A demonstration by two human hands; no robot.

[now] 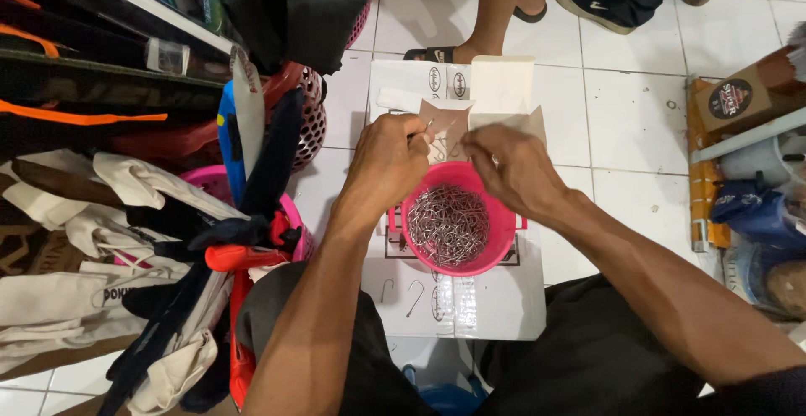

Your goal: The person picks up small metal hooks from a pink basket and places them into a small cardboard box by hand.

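A thin metal hook [434,133] is pinched in the left hand [388,162] fingers; the right hand [514,168] fingers are curled tight, contents hidden. Just below, a round pink plastic bucket [497,240] of shiny wire hooks is set on a flattened white box [504,303]. Open white floor tiles [634,122] are seen right; bags [101,214] are crowded left.

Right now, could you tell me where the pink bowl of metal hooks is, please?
In the head view the pink bowl of metal hooks sits centre frame on a white cardboard box, just below both hands, left hand and right hand.
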